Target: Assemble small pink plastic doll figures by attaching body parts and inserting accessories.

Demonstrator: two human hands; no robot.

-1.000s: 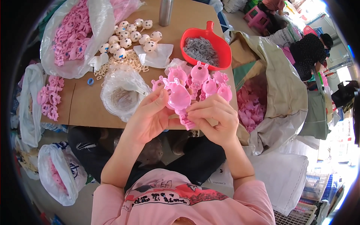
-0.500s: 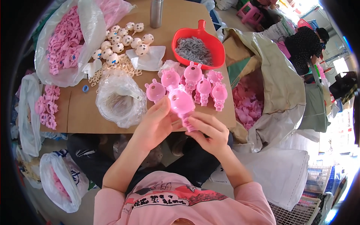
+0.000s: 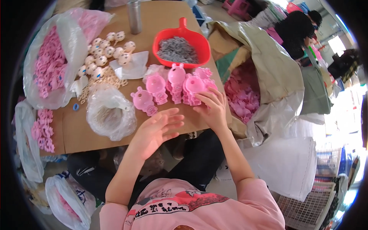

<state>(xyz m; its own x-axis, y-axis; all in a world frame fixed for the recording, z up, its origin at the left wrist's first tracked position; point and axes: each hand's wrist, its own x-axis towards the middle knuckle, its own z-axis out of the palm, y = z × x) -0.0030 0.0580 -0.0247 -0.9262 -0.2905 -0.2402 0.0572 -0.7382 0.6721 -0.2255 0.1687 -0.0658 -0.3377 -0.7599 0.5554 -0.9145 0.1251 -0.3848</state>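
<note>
My left hand [image 3: 153,132] is held over the front of the table, fingers spread and holding nothing. My right hand [image 3: 214,113] has its fingers and thumb at the lower part of a pink animal-shaped plastic toy shell [image 3: 194,85], on top of the right end of a group of similar pieces. Left of it, more pink eared shells lie close together: a tall one [image 3: 176,78], a round-headed one [image 3: 156,84] and a tilted one [image 3: 142,100] nearest my left hand. The right fingers partly hide the shells beneath.
A red scoop-shaped basin [image 3: 159,57] holds small grey parts. Cream balls with faces [image 3: 101,60], beige links [image 3: 101,86], a plastic-lined tub [image 3: 109,115] and a steel flask [image 3: 134,19] share the table. Bags of pink parts stand left and right; a person is at the far right.
The pink shell held up between both hands is now down among the others at the right, under my right hand. My left hand has let go. The view has shifted.
</note>
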